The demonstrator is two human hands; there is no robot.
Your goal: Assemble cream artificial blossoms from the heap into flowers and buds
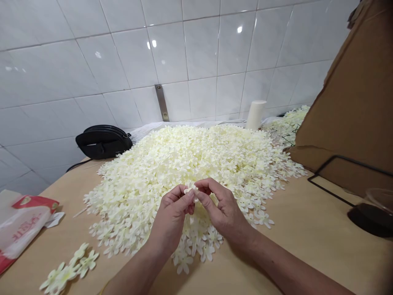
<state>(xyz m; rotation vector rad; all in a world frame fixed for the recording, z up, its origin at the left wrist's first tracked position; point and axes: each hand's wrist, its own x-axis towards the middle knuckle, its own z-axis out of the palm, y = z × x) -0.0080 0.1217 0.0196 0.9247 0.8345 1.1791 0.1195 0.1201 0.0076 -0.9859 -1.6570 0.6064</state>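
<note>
A big heap of small cream-white artificial flowers (190, 164) covers the middle of the wooden table (307, 229). Over its near edge my left hand (172, 217) and my right hand (222, 209) meet, fingertips pinched together on one small white flower (190, 190) held between them. Both hands are closed on it. A short row of joined flowers (69, 270) lies apart at the near left.
A black pouch (102, 141) sits at the back left by the tiled wall. A red-and-white plastic packet (21, 225) lies at the left edge. A white cylinder (256, 114) stands behind the heap. A cardboard box (353, 106), a black wire frame (340, 172) and a dark dish (373, 213) are at right.
</note>
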